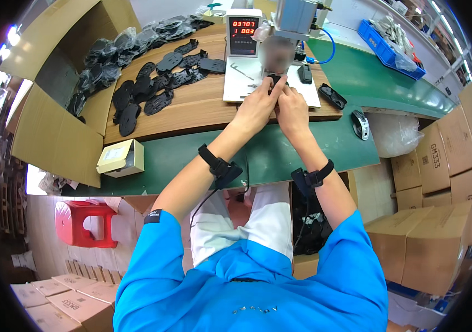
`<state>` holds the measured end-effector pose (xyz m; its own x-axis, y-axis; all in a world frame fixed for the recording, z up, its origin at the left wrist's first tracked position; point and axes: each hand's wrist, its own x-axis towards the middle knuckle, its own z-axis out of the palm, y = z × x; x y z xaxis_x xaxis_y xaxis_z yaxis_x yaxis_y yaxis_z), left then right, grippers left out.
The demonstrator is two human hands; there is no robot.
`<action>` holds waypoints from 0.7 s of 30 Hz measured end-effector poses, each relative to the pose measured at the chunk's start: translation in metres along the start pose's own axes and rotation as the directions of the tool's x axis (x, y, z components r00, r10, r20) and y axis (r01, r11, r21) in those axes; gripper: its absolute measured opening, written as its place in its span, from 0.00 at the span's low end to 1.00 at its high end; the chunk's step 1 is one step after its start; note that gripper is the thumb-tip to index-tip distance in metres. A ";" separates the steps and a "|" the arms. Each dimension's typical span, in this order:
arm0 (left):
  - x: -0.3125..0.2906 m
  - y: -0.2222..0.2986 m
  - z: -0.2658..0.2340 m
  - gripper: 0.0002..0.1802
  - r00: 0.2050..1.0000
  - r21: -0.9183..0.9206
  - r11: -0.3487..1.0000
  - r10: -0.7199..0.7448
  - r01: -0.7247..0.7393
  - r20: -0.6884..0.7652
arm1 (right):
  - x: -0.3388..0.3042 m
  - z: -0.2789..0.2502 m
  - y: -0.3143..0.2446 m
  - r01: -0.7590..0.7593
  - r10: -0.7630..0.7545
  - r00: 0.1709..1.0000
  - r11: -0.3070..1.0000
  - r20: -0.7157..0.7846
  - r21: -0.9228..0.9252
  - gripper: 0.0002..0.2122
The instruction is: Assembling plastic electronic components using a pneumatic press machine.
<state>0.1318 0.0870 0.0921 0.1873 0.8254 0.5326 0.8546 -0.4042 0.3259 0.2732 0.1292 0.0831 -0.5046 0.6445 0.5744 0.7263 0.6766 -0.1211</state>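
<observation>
Both my hands reach forward to a bench press (297, 19) and come together over its white base plate (236, 94). My left hand (259, 106) and my right hand (292, 108) pinch a small black plastic part (274, 79) between their fingertips, just below the blurred press head. Most of that part is hidden by the fingers, so its exact kind does not show. A hex key (241, 71) lies on the plate to the left of my hands. Close to the right hand is a small black block (304, 73) on the plate.
Flat black plastic pieces (158, 83) spread over the wooden board at left, beside an open carton (53, 116) and bagged parts (119, 47). A digital display box (242, 33) stands behind. A black tray (332, 96), a silver-black device (360, 125) and a blue bin (388, 47) sit at right.
</observation>
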 end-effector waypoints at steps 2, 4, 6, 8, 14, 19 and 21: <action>-0.004 -0.002 -0.007 0.45 0.992 -0.161 0.981 -0.093 0.105 0.081 | 0.001 0.005 -0.002 0.008 -0.009 0.999 1.000 -0.033 -0.013 0.10; -0.017 -0.018 -0.010 0.44 0.994 -0.272 0.956 -0.108 0.110 0.025 | 0.004 -0.003 0.000 0.032 -0.030 0.999 0.998 -0.038 0.055 0.10; -0.039 -0.048 -0.023 0.44 0.976 0.063 0.989 -0.119 0.132 -0.185 | 0.005 -0.007 0.001 0.035 -0.032 0.999 0.997 -0.039 0.062 0.11; -0.070 -0.091 -0.045 0.44 0.942 0.269 0.927 -0.183 0.260 -0.282 | 0.007 -0.010 -0.001 0.060 -0.059 0.998 0.997 -0.005 0.038 0.10; -0.165 -0.190 -0.065 0.39 0.773 0.381 0.673 -0.545 0.634 -0.324 | 0.010 -0.006 -0.007 0.057 -0.057 0.998 0.998 0.002 0.033 0.10; -0.163 -0.168 -0.066 0.32 0.864 0.359 0.786 -0.455 0.503 -0.214 | 0.006 -0.007 0.000 0.049 -0.048 0.998 0.998 0.027 -0.033 0.10; -0.164 -0.164 -0.073 0.32 0.893 0.387 0.805 -0.402 0.450 -0.203 | 0.007 -0.007 -0.003 0.043 -0.042 0.999 0.998 0.035 -0.045 0.10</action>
<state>-0.0739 -0.0108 0.0081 -0.2745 0.8196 0.5029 0.9595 0.1989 0.1996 0.2714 0.1289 0.0932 -0.5502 0.6277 0.5507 0.7240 0.6871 -0.0599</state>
